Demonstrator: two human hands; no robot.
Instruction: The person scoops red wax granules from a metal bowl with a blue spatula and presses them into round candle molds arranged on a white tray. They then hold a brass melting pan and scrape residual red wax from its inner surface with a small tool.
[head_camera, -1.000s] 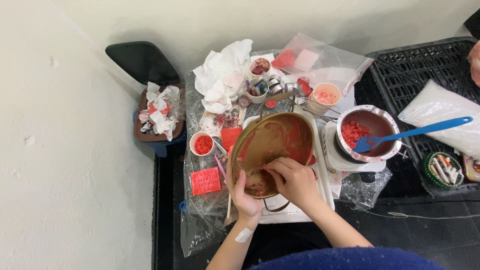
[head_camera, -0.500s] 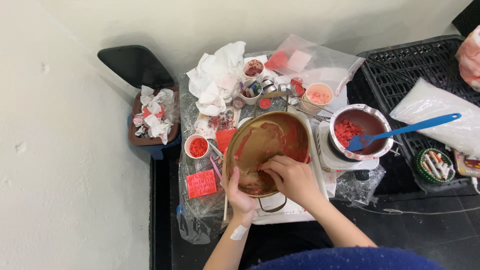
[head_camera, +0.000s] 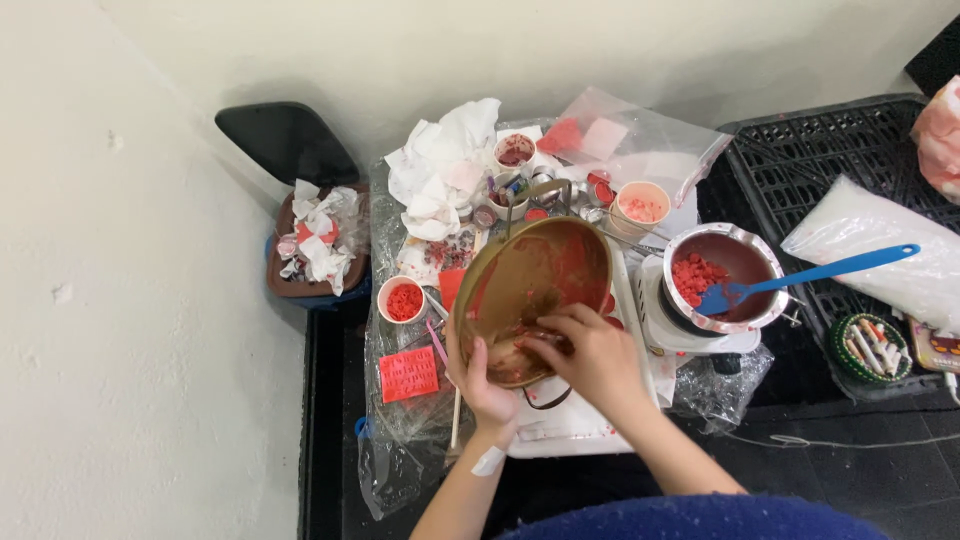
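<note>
A round brass-coloured pan (head_camera: 545, 265), smeared inside with red residue, is tilted up on a white board (head_camera: 625, 300). My left hand (head_camera: 478, 385) grips the pan's near left rim, thumb inside. My right hand (head_camera: 590, 355) reaches into the lower part of the pan, fingers curled against its inner wall; whether it holds anything there is hidden. To the right stands a metal pot (head_camera: 725, 275) with red chunks and a blue spatula (head_camera: 810, 272) resting in it.
Crumpled white tissues (head_camera: 440, 175), small cups of red material (head_camera: 402, 298), a red mould (head_camera: 408, 374) and clear plastic bags crowd the surface. A brown bin (head_camera: 318, 250) of tissues sits left. A black crate (head_camera: 830, 165) with a white bag lies right.
The view has shifted slightly. My right hand's fingers have moved a little inside the pan; the left hand keeps its grip on the rim.
</note>
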